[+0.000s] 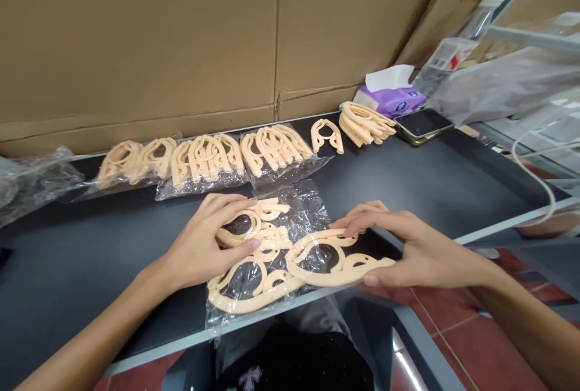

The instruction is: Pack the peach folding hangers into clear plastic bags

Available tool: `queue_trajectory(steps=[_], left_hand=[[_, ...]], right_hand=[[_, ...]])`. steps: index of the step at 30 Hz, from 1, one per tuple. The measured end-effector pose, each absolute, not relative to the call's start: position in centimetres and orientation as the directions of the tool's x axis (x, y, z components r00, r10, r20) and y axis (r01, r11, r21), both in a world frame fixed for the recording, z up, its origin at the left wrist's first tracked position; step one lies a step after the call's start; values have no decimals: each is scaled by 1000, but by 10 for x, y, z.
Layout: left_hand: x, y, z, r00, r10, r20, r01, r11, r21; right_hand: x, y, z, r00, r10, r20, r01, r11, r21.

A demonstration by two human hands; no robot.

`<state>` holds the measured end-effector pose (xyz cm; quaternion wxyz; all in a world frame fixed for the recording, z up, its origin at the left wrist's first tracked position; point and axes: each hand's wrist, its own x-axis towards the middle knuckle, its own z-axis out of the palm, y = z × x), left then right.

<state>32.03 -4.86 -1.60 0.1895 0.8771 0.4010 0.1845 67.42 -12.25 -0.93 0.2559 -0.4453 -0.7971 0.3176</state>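
Note:
A clear plastic bag (312,203) lies near the table's front edge, with cream folding hangers (254,303) in it. My left hand (208,240) is closed over the bag's left side, thumb and fingers around the upper hangers. Between the thumb and fingers of my right hand (394,240) is one folded hanger (312,279), its curved end lying over the bag's right part. Whether that end is inside the film I cannot tell.
Bagged hangers (208,158) line the back of the black table (408,191). A loose hanger (335,131) and a hanger pile (365,122) lie right of them, near a phone (423,122) and purple tissue pack (394,100). Crumpled plastic (36,179) lies left; cardboard (136,40) stands behind.

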Motion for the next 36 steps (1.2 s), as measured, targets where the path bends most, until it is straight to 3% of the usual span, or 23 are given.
queue_trajectory(steps=[13,28,36], left_hand=[[320,-49,-16,627,761,165,628,-619,472],[320,-49,-16,633,759,154,620,-616,486],[323,-50,-15,588,795,147,652,-574,496]], right_hand=[[672,-125,-9,-427,899,94,526,332,-783],[665,-120,-12,-246,961,122,510,236,-827],[659,-120,-6,-456,868,195,458,417,-785]])
